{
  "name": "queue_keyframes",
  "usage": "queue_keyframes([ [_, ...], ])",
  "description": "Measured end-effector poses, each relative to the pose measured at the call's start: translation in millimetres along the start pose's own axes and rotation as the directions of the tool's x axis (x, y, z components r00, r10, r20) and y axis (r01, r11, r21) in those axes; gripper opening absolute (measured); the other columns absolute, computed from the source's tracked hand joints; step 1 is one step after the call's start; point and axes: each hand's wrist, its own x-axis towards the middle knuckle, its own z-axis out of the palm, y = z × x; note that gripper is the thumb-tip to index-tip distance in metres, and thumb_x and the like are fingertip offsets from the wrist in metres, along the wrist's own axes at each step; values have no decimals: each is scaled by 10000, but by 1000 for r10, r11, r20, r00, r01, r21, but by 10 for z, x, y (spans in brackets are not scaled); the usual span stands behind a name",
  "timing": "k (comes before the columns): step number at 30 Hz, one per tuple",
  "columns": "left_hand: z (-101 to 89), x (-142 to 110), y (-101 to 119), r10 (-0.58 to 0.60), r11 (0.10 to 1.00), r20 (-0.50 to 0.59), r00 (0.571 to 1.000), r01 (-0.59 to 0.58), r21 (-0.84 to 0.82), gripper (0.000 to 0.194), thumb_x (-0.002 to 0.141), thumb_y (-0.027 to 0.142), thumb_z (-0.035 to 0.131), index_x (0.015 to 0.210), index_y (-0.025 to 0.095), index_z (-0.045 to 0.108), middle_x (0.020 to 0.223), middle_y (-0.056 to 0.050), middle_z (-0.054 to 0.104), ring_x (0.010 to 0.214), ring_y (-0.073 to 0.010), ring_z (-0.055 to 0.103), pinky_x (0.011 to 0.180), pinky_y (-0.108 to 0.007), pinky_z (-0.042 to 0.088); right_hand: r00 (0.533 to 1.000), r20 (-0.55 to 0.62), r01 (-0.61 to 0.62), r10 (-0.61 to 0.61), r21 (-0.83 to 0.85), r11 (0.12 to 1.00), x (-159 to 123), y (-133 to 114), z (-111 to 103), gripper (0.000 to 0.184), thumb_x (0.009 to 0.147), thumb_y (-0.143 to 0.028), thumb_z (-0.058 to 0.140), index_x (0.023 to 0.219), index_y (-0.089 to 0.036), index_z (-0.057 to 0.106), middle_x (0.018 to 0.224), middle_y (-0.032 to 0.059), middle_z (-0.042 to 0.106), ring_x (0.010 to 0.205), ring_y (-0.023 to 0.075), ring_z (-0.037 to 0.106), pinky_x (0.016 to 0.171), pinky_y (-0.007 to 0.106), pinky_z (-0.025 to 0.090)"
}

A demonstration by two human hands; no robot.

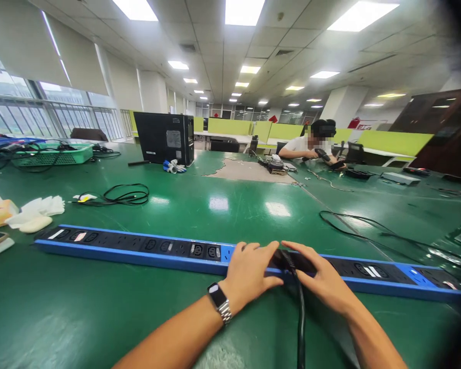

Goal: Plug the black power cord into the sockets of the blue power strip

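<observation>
Fingers [272, 249] on blue-edged power strip [200, 252]

Beyond my hands I see a long room under a pale tiled ceiling [211, 43], lit by rows of bright panels [245, 11]. Far off to the left of my left hand, tall windows [7, 84] run behind a metal railing [88, 115], with grey blinds [23, 41] partly lowered. Straight ahead, yellow-green partitions [230, 126] divide white desks [230, 137]. Off to the right of my right hand, I make out a dark wooden cabinet [441, 128] and, nearer, a pale column [343, 102].
</observation>
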Motion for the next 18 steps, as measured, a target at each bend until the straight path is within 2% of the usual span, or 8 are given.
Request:
queue_keyframes([
  [2,-164,-227,-239,-11,1000,-28,1000,12,13,757,741,468,765,1372,233,420,1271,-93,627,1176,-278,544,1001,-457,402,999,30,35,-33,-39,999,-27,-38,0,501,763,-439,636,1225,-247,613,1194,87,657,1093,255,607,968,440,473],
  [4,-378,-484,-545,-59,995,-44,997,62,74,693,727,436,783,1321,233,487,1291,-86,616,1199,-285,527,1027,-460,385,999,0,43,-43,-58,997,-24,-98,26,424,780,-458,635,1146,-246,656,1063,81,692,986,248,636,887,415,505],
  [7,-667,-794,-945,-195,962,-112,974,212,174,638,725,466,768,1270,222,543,1230,-102,647,1148,-310,559,1005,-488,400,974,-223,36,-39,-19,999,26,-287,94,340,802,-480,614,1039,-245,674,950,64,696,865,229,651,782,361,517],
  [9,-758,-895,-1075,-223,949,-135,965,246,197,617,722,472,767,1246,221,561,1211,-92,657,1124,-301,573,999,-477,404,930,-365,40,-39,-4,999,77,-476,187,344,809,-478,614,1061,-248,656,967,61,688,859,223,649,775,347,508],
  [10,-769,-914,-1098,-221,948,-141,965,246,202,618,717,471,772,1243,224,562,1210,-85,660,1119,-295,575,997,-469,405,925,-376,54,-52,-5,999,106,-576,259,344,815,-471,611,1075,-250,651,973,61,686,866,223,646,782,348,503],
  [13,-721,-907,-1073,-200,950,-170,965,234,206,627,705,470,784,1242,236,559,1216,-67,660,1121,-286,571,985,-454,404,976,-188,109,-111,-17,994,184,-809,558,315,835,-449,593,1069,-250,665,940,63,688,872,228,632,800,366,493],
  [15,-686,-891,-1044,-194,952,-187,963,231,199,614,709,473,779,1236,241,565,1215,-64,661,1116,-283,573,982,-449,402,991,-86,96,-99,-38,995,220,-876,756,308,851,-438,574,1075,-250,669,920,65,683,865,227,624,807,378,491],
  [18,-682,-880,-1026,-196,957,-187,963,229,180,618,710,478,775,1241,241,564,1215,-64,660,1118,-284,573,993,-454,391,995,-68,61,-68,-91,994,239,-885,918,314,860,-424,563,1104,-252,660,906,63,672,860,224,615,807,381,490],
])
